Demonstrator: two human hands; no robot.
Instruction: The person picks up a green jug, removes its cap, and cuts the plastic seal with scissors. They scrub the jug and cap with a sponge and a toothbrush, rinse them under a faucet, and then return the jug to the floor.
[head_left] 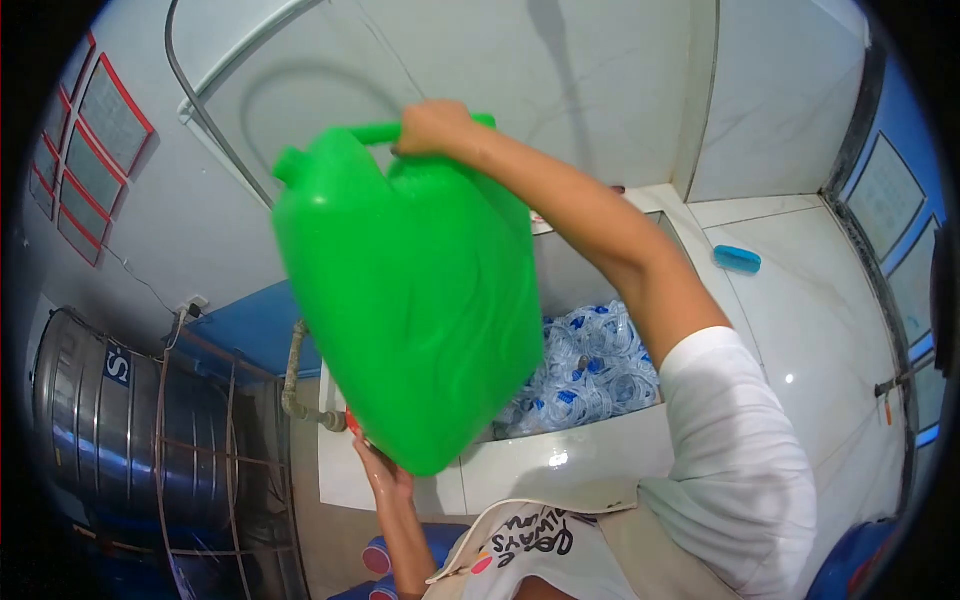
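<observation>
A large green plastic jerry can (410, 290) fills the middle of the head view, tilted with its spout to the upper left. Wrapped round its top handle is my right hand (433, 128), closed. Below it, my left hand (388, 472) is at the can's lower end; its fingers are mostly hidden behind the can. A small red thing (352, 422) shows beside that hand, and I cannot make out what it is or whether the hand holds it. Behind the can, many clear plastic bottles (590, 370) with blue labels lie in a tiled basin (560, 455).
A blue brush (737, 259) lies on the white tiled ledge to the right. At left stands a shiny metal tank (130, 430) behind a thin metal frame (232, 460). A pipe (293, 385) runs beside the basin. Blue containers (430, 540) sit low near my left arm.
</observation>
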